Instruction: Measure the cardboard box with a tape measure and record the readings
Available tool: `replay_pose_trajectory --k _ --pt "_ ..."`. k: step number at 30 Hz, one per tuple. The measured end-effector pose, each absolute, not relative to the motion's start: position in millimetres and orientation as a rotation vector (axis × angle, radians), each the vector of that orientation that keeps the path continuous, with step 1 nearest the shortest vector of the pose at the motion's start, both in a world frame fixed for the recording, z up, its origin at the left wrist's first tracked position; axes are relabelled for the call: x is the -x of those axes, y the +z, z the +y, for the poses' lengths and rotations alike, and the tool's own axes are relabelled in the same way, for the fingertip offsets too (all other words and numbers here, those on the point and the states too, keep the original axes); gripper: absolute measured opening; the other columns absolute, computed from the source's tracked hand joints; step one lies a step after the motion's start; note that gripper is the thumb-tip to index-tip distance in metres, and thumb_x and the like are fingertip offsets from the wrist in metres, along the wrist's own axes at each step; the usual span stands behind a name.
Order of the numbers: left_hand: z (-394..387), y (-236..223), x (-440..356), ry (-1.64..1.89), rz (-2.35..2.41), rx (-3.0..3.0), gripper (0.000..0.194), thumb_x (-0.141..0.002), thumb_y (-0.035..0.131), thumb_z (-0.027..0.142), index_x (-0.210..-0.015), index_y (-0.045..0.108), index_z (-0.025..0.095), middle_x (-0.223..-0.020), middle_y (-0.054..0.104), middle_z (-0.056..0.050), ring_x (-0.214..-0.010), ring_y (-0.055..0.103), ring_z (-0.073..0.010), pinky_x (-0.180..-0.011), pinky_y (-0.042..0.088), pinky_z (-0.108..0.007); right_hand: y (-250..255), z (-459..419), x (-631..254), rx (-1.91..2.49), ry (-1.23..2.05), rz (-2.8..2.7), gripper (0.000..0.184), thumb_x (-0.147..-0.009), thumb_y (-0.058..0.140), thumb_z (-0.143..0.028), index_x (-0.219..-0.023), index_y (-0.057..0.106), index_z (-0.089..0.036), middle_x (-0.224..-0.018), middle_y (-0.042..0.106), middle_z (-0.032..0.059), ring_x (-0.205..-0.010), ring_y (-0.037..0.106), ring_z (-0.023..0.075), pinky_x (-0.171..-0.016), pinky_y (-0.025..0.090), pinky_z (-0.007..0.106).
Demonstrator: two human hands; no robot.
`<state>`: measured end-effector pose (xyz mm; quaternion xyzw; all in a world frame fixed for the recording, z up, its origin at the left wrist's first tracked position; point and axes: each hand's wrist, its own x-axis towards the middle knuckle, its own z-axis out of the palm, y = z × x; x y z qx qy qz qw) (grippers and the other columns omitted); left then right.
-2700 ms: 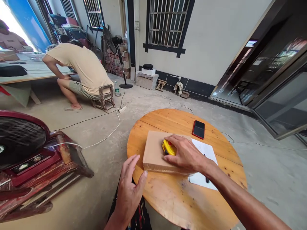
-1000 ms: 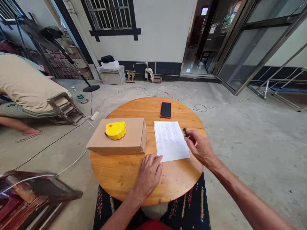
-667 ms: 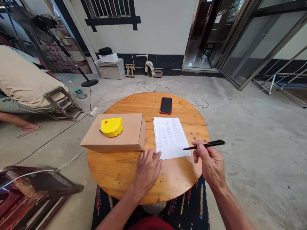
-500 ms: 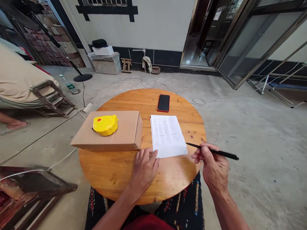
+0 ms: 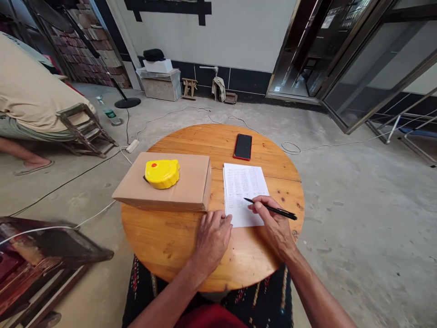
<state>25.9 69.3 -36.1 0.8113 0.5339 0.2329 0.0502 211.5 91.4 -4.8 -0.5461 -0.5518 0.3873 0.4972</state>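
A white sheet of paper (image 5: 243, 187) with printed rows lies on a round wooden table (image 5: 177, 237). My right hand (image 5: 275, 225) is closed on a black pen (image 5: 271, 209), whose tip touches the middle of the sheet. My left hand (image 5: 213, 237) rests flat on the table with its fingertips on the sheet's near left corner. Left of the paper lies a flat cardboard box (image 5: 170, 187) with a yellow tape measure (image 5: 162, 173) on top. A black phone in a red case (image 5: 243, 146) lies beyond the paper.
Another person in a beige shirt (image 5: 27, 98) bends over a small wooden stool (image 5: 85, 132) at the left. White cables (image 5: 102, 209) run across the concrete floor. A dark red wooden object (image 5: 41, 269) stands at the lower left. Glass doors (image 5: 375, 59) stand open at the right.
My right hand left the tape measure on the box, picked up the pen, turned it in the fingers and brought its tip down on the paper. My left hand moved onto the sheet's corner.
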Motion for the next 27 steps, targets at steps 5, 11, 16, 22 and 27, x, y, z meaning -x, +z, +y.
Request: replay_pose_trajectory --k 5,11,16,22,27 --pt "68.9 -36.5 -25.4 0.711 1.616 -2.440 0.021 -0.090 0.056 0.015 -0.108 0.064 0.021 -0.100 0.063 -0.007 -0.092 0.055 -0.0232 -0.078 0.045 -0.039 -14.4 101.8 -191.8 1.321 1.035 -1.463 0.023 -0.092 0.054 -0.041 -0.083 0.061 -0.021 -0.074 0.061 -0.0002 -0.074 0.059 0.0182 -0.071 0.046 0.030" --pt "66.3 -36.9 -23.1 0.745 1.531 -2.515 0.027 -0.090 0.051 0.009 -0.114 0.060 0.019 -0.110 0.063 -0.008 -0.096 0.055 -0.0236 -0.082 0.047 -0.040 -28.7 105.8 -183.5 1.287 1.138 -1.288 0.025 -0.093 0.052 -0.043 -0.087 0.062 -0.021 -0.064 0.056 -0.0026 -0.066 0.055 0.0171 -0.069 0.045 0.030" --pt "64.6 -37.8 -23.4 0.757 1.413 -2.578 0.027 -0.089 0.049 0.004 -0.111 0.060 0.016 -0.116 0.064 -0.008 -0.102 0.055 -0.0242 -0.088 0.048 -0.040 -27.8 103.9 -182.4 1.324 1.134 -1.296 0.026 -0.092 0.053 -0.046 -0.089 0.061 -0.021 -0.070 0.060 -0.0012 -0.071 0.060 0.0184 -0.073 0.047 0.031" --pt "63.2 -41.3 -25.1 0.753 1.549 -2.523 0.031 -0.087 0.051 0.005 -0.114 0.062 0.016 -0.114 0.062 -0.011 -0.098 0.054 -0.0246 -0.085 0.050 -0.040 -27.7 102.4 -178.3 1.289 1.172 -1.285 0.023 -0.093 0.055 -0.044 -0.092 0.062 -0.021 -0.078 0.061 -0.0004 -0.078 0.060 0.0178 -0.078 0.046 0.030" --pt "60.8 -37.8 -22.8 0.760 1.620 -2.472 0.032 -0.085 0.056 0.008 -0.112 0.065 0.021 -0.108 0.061 -0.009 -0.098 0.054 -0.0261 -0.083 0.049 -0.043 -27.8 100.4 -179.8 1.259 1.231 -1.219 0.022 -0.092 0.056 -0.044 -0.095 0.062 -0.022 -0.080 0.062 -0.0006 -0.080 0.060 0.0173 -0.081 0.045 0.030"
